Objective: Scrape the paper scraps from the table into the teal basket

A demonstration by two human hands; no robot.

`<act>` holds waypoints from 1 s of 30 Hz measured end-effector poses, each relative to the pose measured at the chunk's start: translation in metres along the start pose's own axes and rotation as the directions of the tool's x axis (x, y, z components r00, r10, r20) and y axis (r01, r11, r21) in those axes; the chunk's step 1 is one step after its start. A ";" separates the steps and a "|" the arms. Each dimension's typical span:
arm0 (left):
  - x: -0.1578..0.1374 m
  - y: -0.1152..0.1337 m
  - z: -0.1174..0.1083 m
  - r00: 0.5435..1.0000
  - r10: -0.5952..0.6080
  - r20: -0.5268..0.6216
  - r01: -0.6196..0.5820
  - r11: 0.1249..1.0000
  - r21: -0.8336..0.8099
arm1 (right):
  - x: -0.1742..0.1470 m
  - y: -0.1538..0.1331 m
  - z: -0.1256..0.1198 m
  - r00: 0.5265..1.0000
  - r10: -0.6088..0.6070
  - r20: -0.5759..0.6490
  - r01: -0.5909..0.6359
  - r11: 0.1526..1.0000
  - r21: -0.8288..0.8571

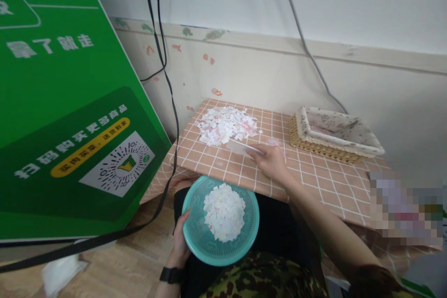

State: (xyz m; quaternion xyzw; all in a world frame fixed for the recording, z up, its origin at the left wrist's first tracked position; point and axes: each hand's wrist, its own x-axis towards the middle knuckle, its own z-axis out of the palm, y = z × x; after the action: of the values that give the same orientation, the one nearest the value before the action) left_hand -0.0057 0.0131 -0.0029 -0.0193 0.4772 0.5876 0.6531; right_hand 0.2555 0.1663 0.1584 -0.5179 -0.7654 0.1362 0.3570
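Observation:
My left hand, with a dark band on its wrist, grips the left rim of a round teal plastic colander over my lap. Inside the colander is a mound of small white paper scraps, a few tinged pink or red. Above the table, my right hand is closed on the near end of a flat white scraper-like piece; its exact kind is unclear. The far end of that piece is at the near edge of a wide pile of white and pink paper scraps.
A lined wicker basket stands at the back right of the checked tablecloth. Black cables hang between me and a green sign panel on the left. A white bag lies on the wooden floor.

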 end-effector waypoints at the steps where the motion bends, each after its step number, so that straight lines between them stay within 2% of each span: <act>1: -0.001 0.000 0.000 1.000 0.001 0.000 -0.001 1.000 0.005 | 0.003 0.001 0.000 1.000 -0.007 -0.008 0.007 1.000 0.001; 4: -0.002 0.001 0.001 1.000 0.011 0.013 -0.011 1.000 0.007 | 0.010 0.006 0.001 1.000 -0.012 -0.023 0.012 1.000 0.005; 12: -0.003 0.002 0.003 0.999 -0.012 0.041 0.012 1.000 -0.010 | 0.035 -0.002 0.015 0.994 -0.061 0.092 0.055 0.996 0.069; 18: -0.004 0.003 0.002 0.999 -0.007 0.037 0.008 0.999 -0.035 | 0.044 -0.004 0.004 0.977 -0.101 0.185 0.080 0.990 0.117; 21: -0.005 0.004 0.003 0.999 0.002 0.054 0.000 0.999 -0.036 | 0.044 -0.006 0.003 0.977 -0.104 0.185 0.077 0.986 0.150; 25: -0.007 0.006 0.005 0.999 0.006 0.053 -0.005 1.000 -0.018 | 0.053 -0.011 0.017 0.965 -0.159 0.210 0.107 0.965 0.241; 30: -0.006 0.004 0.005 0.999 0.001 0.053 0.002 0.999 -0.040 | 0.068 -0.015 0.037 0.921 -0.248 0.301 0.127 0.920 0.372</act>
State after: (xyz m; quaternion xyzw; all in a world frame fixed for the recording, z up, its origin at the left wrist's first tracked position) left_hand -0.0049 0.0128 0.0064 -0.0170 0.4478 0.5973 0.6652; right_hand 0.2053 0.2265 0.1690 -0.3388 -0.8264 0.3206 0.3154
